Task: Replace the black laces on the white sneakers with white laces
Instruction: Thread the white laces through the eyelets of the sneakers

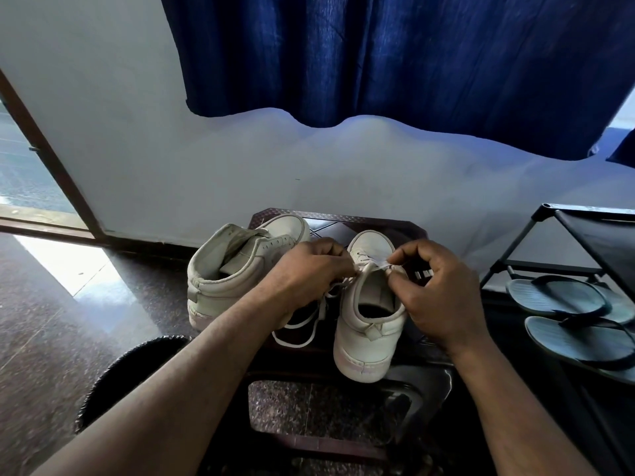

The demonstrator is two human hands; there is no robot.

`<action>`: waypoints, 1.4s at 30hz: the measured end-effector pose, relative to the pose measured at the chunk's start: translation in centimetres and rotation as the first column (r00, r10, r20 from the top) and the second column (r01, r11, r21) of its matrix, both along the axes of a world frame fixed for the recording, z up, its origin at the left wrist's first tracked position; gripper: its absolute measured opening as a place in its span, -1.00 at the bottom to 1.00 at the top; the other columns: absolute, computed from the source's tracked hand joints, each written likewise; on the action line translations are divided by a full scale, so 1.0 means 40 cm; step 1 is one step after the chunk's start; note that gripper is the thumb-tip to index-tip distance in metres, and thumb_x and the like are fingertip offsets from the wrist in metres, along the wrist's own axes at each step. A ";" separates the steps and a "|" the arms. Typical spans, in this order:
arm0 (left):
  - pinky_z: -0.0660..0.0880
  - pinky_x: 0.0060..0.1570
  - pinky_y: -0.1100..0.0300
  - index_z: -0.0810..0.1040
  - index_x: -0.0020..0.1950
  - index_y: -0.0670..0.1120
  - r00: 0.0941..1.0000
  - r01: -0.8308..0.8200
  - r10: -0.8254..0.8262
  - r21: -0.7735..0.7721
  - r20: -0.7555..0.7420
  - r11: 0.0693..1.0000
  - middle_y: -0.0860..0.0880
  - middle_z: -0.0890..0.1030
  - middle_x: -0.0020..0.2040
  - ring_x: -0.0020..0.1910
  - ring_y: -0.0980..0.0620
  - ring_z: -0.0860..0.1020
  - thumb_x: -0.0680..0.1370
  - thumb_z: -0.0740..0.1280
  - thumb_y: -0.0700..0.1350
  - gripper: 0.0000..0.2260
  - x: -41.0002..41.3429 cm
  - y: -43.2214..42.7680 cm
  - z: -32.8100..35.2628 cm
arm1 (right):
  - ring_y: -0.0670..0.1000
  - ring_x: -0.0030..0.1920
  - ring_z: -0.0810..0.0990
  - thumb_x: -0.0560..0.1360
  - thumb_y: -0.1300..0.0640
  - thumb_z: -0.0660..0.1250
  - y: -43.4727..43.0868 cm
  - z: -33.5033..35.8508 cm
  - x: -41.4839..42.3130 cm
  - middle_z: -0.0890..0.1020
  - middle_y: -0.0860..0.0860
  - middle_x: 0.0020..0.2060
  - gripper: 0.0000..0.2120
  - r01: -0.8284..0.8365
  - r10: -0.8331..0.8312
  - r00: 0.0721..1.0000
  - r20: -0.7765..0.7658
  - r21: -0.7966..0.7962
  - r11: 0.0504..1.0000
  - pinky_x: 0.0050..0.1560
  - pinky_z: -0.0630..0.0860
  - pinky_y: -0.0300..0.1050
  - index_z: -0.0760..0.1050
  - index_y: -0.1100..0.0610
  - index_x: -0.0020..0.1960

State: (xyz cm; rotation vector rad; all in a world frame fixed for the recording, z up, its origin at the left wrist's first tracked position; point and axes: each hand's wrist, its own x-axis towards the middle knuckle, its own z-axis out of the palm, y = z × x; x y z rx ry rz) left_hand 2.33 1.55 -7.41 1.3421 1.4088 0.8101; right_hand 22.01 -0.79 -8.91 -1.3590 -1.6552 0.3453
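Two white sneakers stand on a dark stool point(347, 219), heels toward me. The right sneaker point(369, 324) carries a white lace point(372, 266) across its upper eyelets. My left hand point(309, 269) pinches one end of that lace at the sneaker's left side. My right hand point(436, 293) pinches the other end above the tongue. Loose white lace point(299, 333) hangs in loops between the two shoes. The left sneaker point(237, 266) leans to the left with no lace visible in its eyelets.
A black shoe rack point(580, 231) stands at the right with a pair of blue-grey flip-flops point(567, 317) on its lower shelf. A blue curtain point(395, 56) hangs above a pale wall. A dark round object point(130, 365) sits on the speckled floor at lower left.
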 end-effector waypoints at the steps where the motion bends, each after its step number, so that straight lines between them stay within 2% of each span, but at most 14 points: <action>1: 0.30 -0.54 0.40 0.68 -0.03 -0.14 1.000 0.023 -0.023 0.021 0.009 1.000 0.01 0.59 -0.30 -0.54 0.21 0.38 0.55 0.45 -0.15 -0.93 0.003 0.001 -0.001 | -0.18 -0.13 0.64 0.41 0.26 0.53 0.001 -0.002 0.000 0.68 -0.18 -0.20 -0.82 -0.003 0.003 1.000 -0.005 0.002 1.000 -0.19 0.45 -0.45 0.64 0.01 -0.12; 6: 0.44 -0.23 0.24 0.65 -0.12 -0.03 0.995 0.088 -0.082 0.100 -0.059 0.991 -0.02 0.61 -0.26 -0.30 0.10 0.49 0.58 0.44 -0.17 -0.90 -0.001 0.016 -0.011 | -0.14 -0.17 0.64 0.42 0.28 0.52 0.006 -0.006 0.003 0.68 -0.17 -0.20 -0.80 -0.049 0.048 0.998 -0.047 -0.027 0.998 -0.21 0.45 -0.43 0.65 0.00 -0.09; 8: 0.43 -0.28 0.22 0.63 -0.12 0.00 0.997 0.062 -0.057 0.115 -0.045 0.991 -0.07 0.63 -0.25 -0.33 0.08 0.48 0.60 0.42 -0.13 -0.90 -0.009 0.022 -0.002 | -0.11 -0.17 0.64 0.45 0.29 0.52 0.010 -0.008 0.008 0.70 -0.16 -0.17 -0.81 -0.109 0.100 0.986 -0.130 -0.066 0.992 -0.18 0.49 -0.37 0.65 0.01 -0.07; 11: 0.22 -0.55 0.30 0.57 -0.05 -0.06 0.979 0.013 -0.041 0.138 0.202 0.990 -0.01 0.52 -0.35 -0.46 0.09 0.30 0.65 0.39 -0.13 -0.91 -0.010 0.026 0.032 | -0.07 -0.01 0.69 0.50 0.18 0.48 0.017 -0.006 0.005 0.74 -0.11 -0.06 -0.90 -0.208 0.162 0.932 -0.324 -0.113 0.972 0.02 0.60 -0.19 0.69 0.04 0.00; 13: 0.23 -0.54 0.31 0.56 0.00 -0.08 0.920 -0.073 -0.035 0.258 0.390 0.963 -0.01 0.51 -0.31 -0.47 0.08 0.32 0.64 0.38 -0.19 -0.95 -0.006 0.031 0.053 | -0.02 0.01 0.69 0.52 0.17 0.48 0.031 -0.008 -0.002 0.74 -0.11 -0.04 -0.87 -0.212 0.153 0.920 -0.360 -0.131 0.968 0.05 0.60 -0.11 0.70 0.03 0.04; 14: 0.30 -0.52 0.30 0.55 0.04 -0.08 0.906 -0.109 -0.050 0.345 0.420 0.932 -0.03 0.52 -0.27 -0.44 0.06 0.38 0.64 0.38 -0.23 -0.94 -0.003 0.035 0.060 | 0.05 0.01 0.67 0.51 0.15 0.48 0.039 -0.005 -0.009 0.73 -0.11 -0.05 -0.86 -0.223 0.162 0.922 -0.352 -0.140 0.965 0.04 0.60 -0.04 0.70 0.00 0.06; 18: 0.58 -0.27 0.03 0.57 0.15 -0.07 0.956 -0.052 -0.131 0.588 0.264 0.808 -0.12 0.59 -0.17 -0.25 -0.05 0.58 0.61 0.36 -0.32 -0.82 0.034 0.034 0.070 | 0.28 0.01 0.64 0.45 -0.07 0.45 0.062 0.001 -0.042 0.73 0.02 -0.07 -0.78 -0.326 0.246 0.894 -0.373 -0.168 0.930 0.05 0.59 0.32 0.71 -0.02 0.04; 21: 0.53 -0.20 0.25 0.62 0.09 0.08 0.996 0.001 -0.058 0.625 0.072 0.781 0.13 0.63 -0.10 -0.22 0.17 0.60 0.60 0.39 -0.25 -0.78 0.060 0.040 0.056 | 0.26 -0.08 0.65 0.47 -0.04 0.44 0.064 0.003 -0.051 0.71 0.05 -0.16 -0.84 -0.284 0.213 0.900 -0.379 -0.141 0.948 -0.02 0.59 0.27 0.70 0.04 -0.10; 24: 0.52 -0.17 0.30 0.62 0.07 0.03 1.000 0.002 0.002 0.607 -0.006 0.795 0.13 0.68 -0.04 -0.17 0.26 0.64 0.57 0.41 -0.30 -0.77 0.062 0.052 0.042 | 0.03 -0.23 0.61 0.53 0.26 0.42 0.059 0.016 -0.043 0.68 0.09 -0.23 -0.89 -0.246 0.150 0.797 -0.586 -0.088 0.965 -0.15 0.54 -0.04 0.68 0.13 -0.14; 27: 0.58 -0.07 0.17 0.57 -0.05 0.07 0.997 0.066 -0.034 0.547 -0.069 0.835 0.02 0.69 0.06 -0.05 0.16 0.71 0.52 0.43 -0.30 -0.75 0.056 0.057 0.024 | -0.07 -0.32 0.54 0.53 0.27 0.41 0.052 0.024 -0.006 0.62 0.05 -0.34 -0.92 -0.211 0.104 0.672 -0.733 -0.055 0.976 -0.21 0.46 -0.20 0.66 0.17 -0.12; 30: 0.51 -0.18 0.25 0.61 -0.13 0.05 0.985 0.117 -0.037 0.491 -0.169 0.863 0.13 0.69 -0.06 -0.17 0.19 0.67 0.49 0.44 -0.25 -0.82 0.054 0.053 0.015 | -0.09 -0.30 0.51 0.54 0.27 0.35 0.046 0.035 0.040 0.59 -0.03 -0.36 -0.82 -0.212 0.077 0.486 -0.870 -0.033 0.977 -0.18 0.38 -0.20 0.67 0.10 -0.16; 33: 0.47 -0.28 0.32 0.69 -0.13 0.04 0.971 0.163 -0.065 0.438 -0.232 0.884 0.28 0.61 -0.28 -0.34 0.28 0.54 0.50 0.40 -0.22 -0.84 0.054 0.044 0.017 | -0.08 -0.28 0.51 0.51 0.21 0.35 0.054 0.036 0.083 0.58 -0.03 -0.33 -0.90 -0.207 0.052 0.357 -0.933 -0.025 0.978 -0.18 0.35 -0.14 0.64 0.10 -0.12; 37: 0.42 -0.23 0.26 0.73 -0.15 0.04 0.975 0.175 -0.103 0.394 -0.197 0.902 0.23 0.61 -0.21 -0.29 0.26 0.53 0.55 0.46 -0.02 -0.89 0.058 0.047 0.019 | -0.10 -0.27 0.50 0.53 0.15 0.30 0.057 0.038 0.110 0.56 -0.08 -0.32 -0.90 -0.195 0.040 0.278 -0.960 -0.016 0.981 -0.18 0.39 -0.17 0.59 0.06 -0.10; 42: 0.24 -0.50 0.45 0.67 -0.08 -0.17 0.980 0.193 -0.171 0.275 -0.100 0.942 0.21 0.45 -0.53 -0.56 0.28 0.37 0.60 0.44 -0.05 -0.81 0.072 0.041 0.024 | -0.08 -0.21 0.49 0.54 0.13 0.27 0.051 0.049 0.126 0.56 -0.12 -0.31 -0.88 -0.201 0.091 0.175 -0.980 0.055 0.978 -0.15 0.40 -0.14 0.56 0.02 -0.12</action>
